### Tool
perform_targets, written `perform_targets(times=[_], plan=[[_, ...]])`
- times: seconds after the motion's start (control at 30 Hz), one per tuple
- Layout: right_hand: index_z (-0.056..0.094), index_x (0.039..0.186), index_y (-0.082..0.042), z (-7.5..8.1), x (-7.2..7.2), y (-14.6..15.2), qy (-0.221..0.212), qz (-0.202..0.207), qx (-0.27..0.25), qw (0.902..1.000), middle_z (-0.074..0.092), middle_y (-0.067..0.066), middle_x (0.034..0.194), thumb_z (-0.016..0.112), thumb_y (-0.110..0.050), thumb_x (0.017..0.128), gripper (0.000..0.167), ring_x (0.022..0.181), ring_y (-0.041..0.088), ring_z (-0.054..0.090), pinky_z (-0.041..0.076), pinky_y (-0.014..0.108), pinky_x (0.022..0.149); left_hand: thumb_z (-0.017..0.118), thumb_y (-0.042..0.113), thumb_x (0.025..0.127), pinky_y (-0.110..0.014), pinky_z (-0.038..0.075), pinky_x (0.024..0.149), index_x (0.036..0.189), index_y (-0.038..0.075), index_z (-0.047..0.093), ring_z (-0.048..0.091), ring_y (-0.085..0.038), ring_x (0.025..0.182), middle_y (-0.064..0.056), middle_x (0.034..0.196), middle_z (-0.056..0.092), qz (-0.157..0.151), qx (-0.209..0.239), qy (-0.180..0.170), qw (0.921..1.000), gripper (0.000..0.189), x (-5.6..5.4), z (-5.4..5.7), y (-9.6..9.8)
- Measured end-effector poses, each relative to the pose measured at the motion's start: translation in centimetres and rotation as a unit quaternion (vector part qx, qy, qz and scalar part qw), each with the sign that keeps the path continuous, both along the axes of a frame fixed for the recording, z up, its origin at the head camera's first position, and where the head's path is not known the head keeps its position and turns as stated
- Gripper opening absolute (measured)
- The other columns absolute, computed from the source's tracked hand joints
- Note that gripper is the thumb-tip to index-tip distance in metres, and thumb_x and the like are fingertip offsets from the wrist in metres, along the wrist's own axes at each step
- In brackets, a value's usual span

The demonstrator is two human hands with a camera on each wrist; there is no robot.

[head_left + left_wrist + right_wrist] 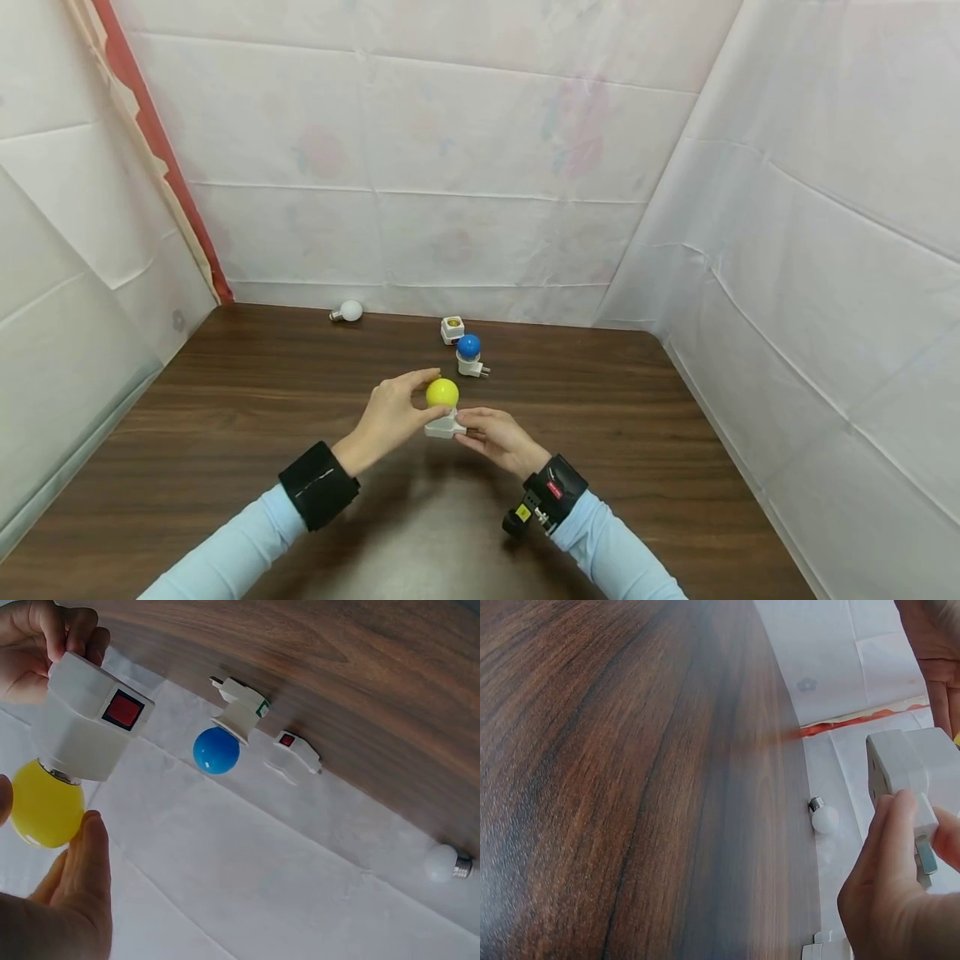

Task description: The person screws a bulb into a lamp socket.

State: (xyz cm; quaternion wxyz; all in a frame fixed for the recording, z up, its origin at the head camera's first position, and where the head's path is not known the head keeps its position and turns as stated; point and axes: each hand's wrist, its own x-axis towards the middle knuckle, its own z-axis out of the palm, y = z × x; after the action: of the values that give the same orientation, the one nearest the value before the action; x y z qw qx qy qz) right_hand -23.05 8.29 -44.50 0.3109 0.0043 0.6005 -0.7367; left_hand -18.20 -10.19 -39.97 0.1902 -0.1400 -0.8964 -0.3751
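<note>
A yellow light bulb (pixel 442 392) sits in a white plug-in lamp socket (pixel 79 735) that has a red switch (pixel 123 710). My left hand (pixel 388 415) pinches the round bulb between thumb and fingers. At the plug end of the socket, my right hand (pixel 501 439) grips with thumb and fingertips, and a metal prong (pixel 925 855) shows past them. Both hands hold the pair above the brown table. The bulb's metal base shows partly at the socket's mouth in the left wrist view; the rest is hidden inside.
Behind the hands, a blue bulb (pixel 468 346) stands in another white plug-in socket (pixel 471 367). Just beyond it is a white socket (pixel 452 330) without a bulb. A white bulb (pixel 350 311) lies near the table's (pixel 225 400) back edge. White sheeting (pixel 465 150) walls the back and sides.
</note>
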Motion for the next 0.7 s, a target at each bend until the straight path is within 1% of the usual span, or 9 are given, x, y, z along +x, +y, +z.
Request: perform_targets(times=[0.1, 0.2, 0.33, 0.47, 0.7], plan=[[0.052, 0.119, 0.005, -0.03, 0.01, 0.02, -0.007, -0.001, 0.004, 1.0, 0.061, 0.006, 0.099, 0.057, -0.009, 0.09, 0.033, 0.089, 0.014, 0.06, 0.05, 0.027, 0.088, 0.074, 0.023, 0.077, -0.041, 0.053, 0.081, 0.124, 0.0, 0.054, 0.063, -0.027, 0.101, -0.016, 0.118, 0.062, -0.033, 0.013, -0.014, 0.9993, 0.056, -0.12, -0.14, -0.29], [0.052, 0.119, 0.005, -0.09, 0.05, 0.06, -0.009, 0.0, 0.009, 0.9999, 0.06, 0.007, 0.099, 0.058, -0.01, 0.09, 0.034, 0.089, 0.014, 0.06, 0.05, 0.028, 0.088, 0.07, 0.02, 0.081, -0.039, 0.052, 0.084, 0.128, 0.0, 0.051, 0.061, -0.027, 0.105, -0.016, 0.123, 0.059, -0.062, 0.016, -0.028, 0.9976, 0.055, -0.16, -0.23, -0.51], [0.053, 0.118, 0.004, -0.16, 0.05, 0.08, -0.007, -0.002, 0.013, 0.9999, 0.061, 0.007, 0.1, 0.059, -0.011, 0.089, 0.033, 0.089, 0.015, 0.06, 0.05, 0.028, 0.088, 0.067, 0.011, 0.083, -0.039, 0.05, 0.087, 0.129, -0.001, 0.049, 0.058, -0.028, 0.109, -0.017, 0.126, 0.056, -0.091, 0.017, -0.036, 0.9951, 0.05, -0.35, -0.41, -0.69], [0.054, 0.118, 0.004, -0.2, 0.04, 0.07, -0.007, -0.004, 0.017, 0.9998, 0.061, 0.007, 0.1, 0.06, -0.011, 0.089, 0.033, 0.089, 0.015, 0.06, 0.05, 0.028, 0.087, 0.065, 0.007, 0.084, -0.039, 0.05, 0.087, 0.128, -0.001, 0.05, 0.057, -0.029, 0.111, -0.018, 0.126, 0.056, -0.1, 0.017, -0.042, 0.9939, 0.047, -0.49, -0.5, -0.74], [0.053, 0.119, 0.004, -0.22, 0.09, 0.11, -0.009, -0.005, 0.015, 0.9998, 0.061, 0.008, 0.1, 0.059, -0.01, 0.089, 0.033, 0.089, 0.015, 0.06, 0.051, 0.028, 0.087, 0.063, 0.007, 0.085, -0.04, 0.048, 0.09, 0.131, -0.001, 0.047, 0.055, -0.03, 0.114, -0.018, 0.13, 0.052, -0.111, 0.022, -0.064, 0.9916, 0.049, -0.48, -0.39, -0.79]])
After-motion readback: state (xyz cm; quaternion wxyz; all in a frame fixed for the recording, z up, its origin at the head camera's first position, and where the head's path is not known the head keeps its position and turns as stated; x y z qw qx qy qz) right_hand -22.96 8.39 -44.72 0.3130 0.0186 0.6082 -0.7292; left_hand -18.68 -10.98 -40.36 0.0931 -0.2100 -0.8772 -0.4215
